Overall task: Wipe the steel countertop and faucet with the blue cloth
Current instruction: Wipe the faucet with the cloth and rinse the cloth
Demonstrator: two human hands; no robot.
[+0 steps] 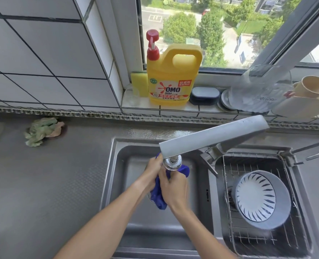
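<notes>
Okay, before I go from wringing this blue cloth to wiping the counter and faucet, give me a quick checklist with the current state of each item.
1. Blue cloth held by both hands: ok, left hand and right hand grip it over the left sink basin.
2. Cloth wrung enough: cannot tell.
3. Water off: ok, no stream shows at the faucet head.
4. Steel countertop free to wipe: not ok, a crumpled green rag lies near the back.
5. Faucet reachable: ok, it is just above the hands.
</notes>
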